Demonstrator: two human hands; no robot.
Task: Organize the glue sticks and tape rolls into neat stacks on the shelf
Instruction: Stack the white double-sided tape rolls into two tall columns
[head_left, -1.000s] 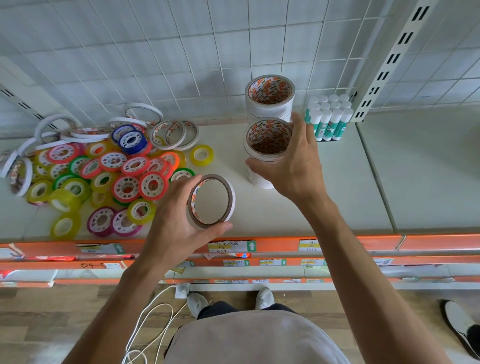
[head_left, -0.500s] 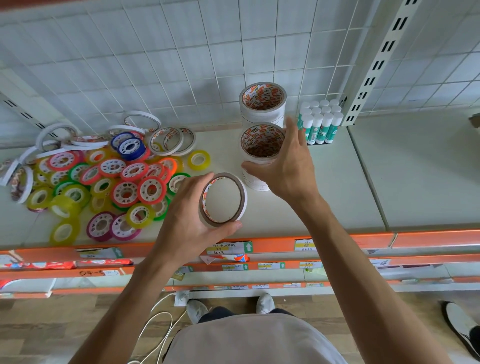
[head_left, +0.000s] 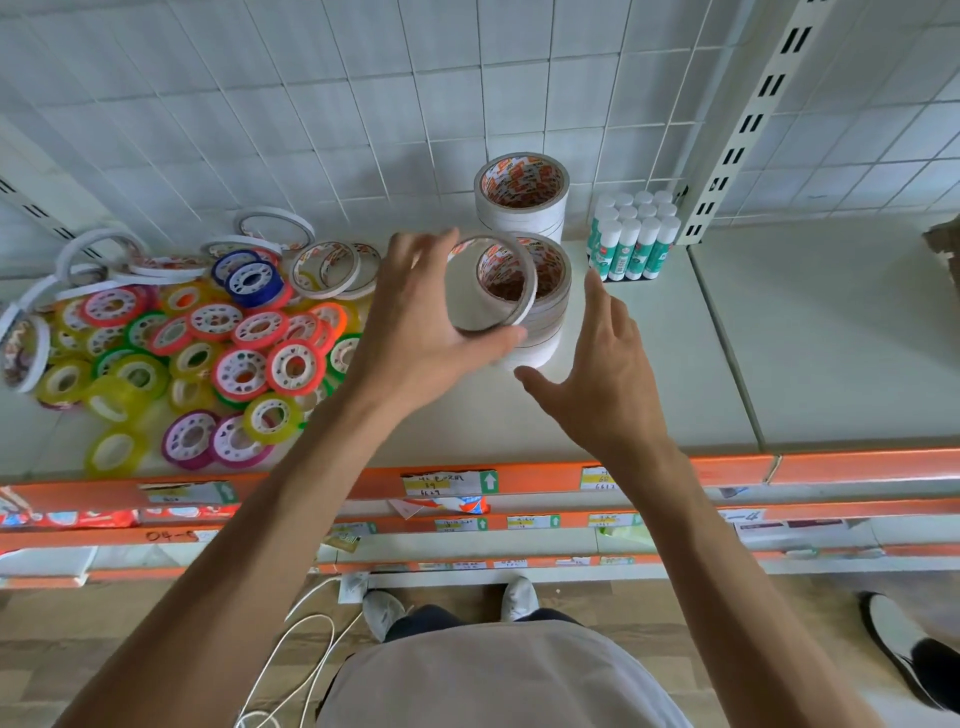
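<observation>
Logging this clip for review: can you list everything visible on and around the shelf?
white tape stacks: two, white, shelf centre-back
held tape roll: one, white, over the near stack
glue sticks: about ten, white and teal, upright, right of the stacks
small tape rolls: many, mixed colours, heaped on the left
thin white rolls: several, loose behind the heap
shelf: white, orange edge
left hand: grips the held tape roll
right hand: fingers spread beside the near stack
</observation>
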